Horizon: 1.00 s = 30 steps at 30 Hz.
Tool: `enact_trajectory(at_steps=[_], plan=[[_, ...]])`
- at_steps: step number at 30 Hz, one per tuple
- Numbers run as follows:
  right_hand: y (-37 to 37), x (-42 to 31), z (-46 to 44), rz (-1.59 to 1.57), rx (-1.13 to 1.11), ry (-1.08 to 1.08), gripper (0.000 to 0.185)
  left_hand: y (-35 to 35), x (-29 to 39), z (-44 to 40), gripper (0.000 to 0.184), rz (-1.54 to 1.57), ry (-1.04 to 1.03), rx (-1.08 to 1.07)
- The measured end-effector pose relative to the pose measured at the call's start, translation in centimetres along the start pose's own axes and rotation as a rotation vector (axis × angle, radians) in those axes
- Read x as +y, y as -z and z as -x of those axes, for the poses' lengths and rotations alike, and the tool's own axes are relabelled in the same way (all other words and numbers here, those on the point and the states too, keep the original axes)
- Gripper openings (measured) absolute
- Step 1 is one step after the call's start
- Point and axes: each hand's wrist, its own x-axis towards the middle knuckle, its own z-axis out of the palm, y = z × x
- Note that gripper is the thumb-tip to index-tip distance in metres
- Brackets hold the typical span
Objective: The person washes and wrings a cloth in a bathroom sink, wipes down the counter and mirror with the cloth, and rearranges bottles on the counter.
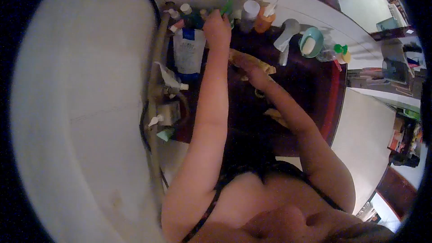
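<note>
Two bare hands reach over one dark bench, with one yellowish cloth, one white pouch, one orange bottle and one soap dish carrying one bar of soap. The cloth (265,67) is crumpled and patchy brown, lying on the bench (310,81) near its middle. The right hand (244,64) touches it, fingers low against the fabric — how far they are closed I cannot tell. The left hand (218,26) is at the back row, fingers bent beside a thin green item (227,7); whether they grip it is unclear. The white pouch (189,54) stands left of that wrist, the orange bottle (264,21) to its right — the soap dish (311,42), pale green with its bar of soap (308,46), farther right.
</note>
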Motion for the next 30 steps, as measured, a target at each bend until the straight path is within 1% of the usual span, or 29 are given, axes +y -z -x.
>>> enact_trajectory(at_steps=[1, 2, 4, 5, 6, 7, 8, 10, 11, 13, 14, 16, 17, 19, 20, 22, 23, 24, 25, 26, 27, 28, 29, 30], plan=[[0.1, -0.6, -0.1, -0.165, 0.054, -0.113, 0.039, 0.0, -0.2, 0.0, 0.020, 0.004, 0.018, -0.023], [0.1, -1.1, -0.3, -0.167, 0.048, -0.106, 0.039, 0.0, -0.6, 0.4, 0.020, -0.001, 0.024, -0.018], [0.4, -2.1, -0.9, -0.644, 0.154, -0.413, 0.035, 0.1, -1.3, 1.4, 0.028, 0.139, -0.116, 0.160], [0.9, -2.8, -0.9, -0.644, 0.147, -0.410, 0.035, 1.3, -1.1, 2.5, 0.028, 0.136, -0.110, 0.164], [1.4, -3.5, -1.1, -0.642, 0.196, -0.264, 0.035, 3.4, -0.6, 4.3, 0.034, 0.258, -0.035, 0.047], [1.3, -3.5, -1.3, -0.643, 0.216, -0.186, 0.036, 5.1, -0.3, 5.8, 0.040, 0.379, 0.040, -0.070], [1.2, -3.6, -1.5, -0.644, 0.235, -0.109, 0.036, 5.3, -1.0, 7.4, 0.040, 0.372, 0.046, -0.061], [-0.1, -1.7, -1.7, -0.393, 0.259, -0.228, 0.034, 4.1, -3.4, 10.5, 0.048, 0.044, -0.040, 0.275], [-0.5, -1.2, -1.5, -0.395, 0.253, -0.228, 0.034, 4.2, -3.7, 10.3, 0.048, 0.039, -0.035, 0.275], [-0.8, 0.1, -1.4, -0.034, 0.270, -0.005, 0.040, 3.7, -4.4, 8.6, 0.058, -0.230, 0.227, 0.160], [-1.1, 0.6, -1.5, -0.034, 0.268, -0.006, 0.040, 3.3, -5.0, 7.4, 0.058, -0.230, 0.229, 0.158], [-1.7, 1.4, -1.2, -0.105, 0.293, -0.017, 0.044, 2.6, -6.5, 6.1, 0.060, -0.242, 0.209, 0.019], [-1.3, 1.2, -1.4, -0.106, 0.286, -0.023, 0.044, 2.4, -7.1, 6.6, 0.060, -0.242, 0.215, 0.012], [0.3, -0.3, -3.1, -0.087, 0.392, -0.092, 0.050, 2.6, -7.9, 8.4, 0.053, -0.112, 0.099, 0.090], [0.7, -0.3, -4.0, -0.091, 0.385, -0.083, 0.050, 4.4, -6.4, 9.8, 0.048, -0.062, 0.145, 0.044], [0.6, -0.2, -5.8, -0.032, 0.472, -0.128, 0.049, 6.1, -5.5, 12.5, 0.042, 0.176, 0.097, 0.083], [0.1, 0.4, -7.1, -0.036, 0.468, -0.116, 0.049, 6.7, -5.3, 14.6, 0.040, 0.298, 0.100, 0.046], [-0.8, 1.0, -8.1, -0.385, 0.464, -0.147, 0.047, 7.1, -5.3, 17.0, 0.038, 0.421, 0.105, 0.005], [-1.4, 0.9, -8.3, -0.561, 0.448, -0.161, 0.046, 7.5, -5.4, 18.8, 0.036, 0.472, 0.163, -0.051], [-1.9, 0.6, -8.5, -0.736, 0.438, -0.179, 0.045, 7.9, -5.0, 20.1, 0.032, 0.499, 0.183, -0.033], [-2.0, -0.6, -7.8, -0.065, 0.410, -0.007, 0.040, 8.5, -4.7, 20.9, 0.027, 0.490, 0.186, -0.056], [-2.0, -1.6, -7.8, 0.602, 0.357, 0.171, 0.035, 9.1, -4.3, 21.7, 0.026, 0.545, 0.250, -0.074], [-1.9, -2.2, -8.5, 0.598, 0.356, 0.177, 0.035, 9.9, -3.8, 22.0, 0.025, 0.603, 0.313, -0.091], [-1.7, -2.7, -9.1, 0.519, 0.298, 0.120, 0.033, 10.3, -3.8, 22.9, 0.025, 0.600, 0.320, -0.086]])
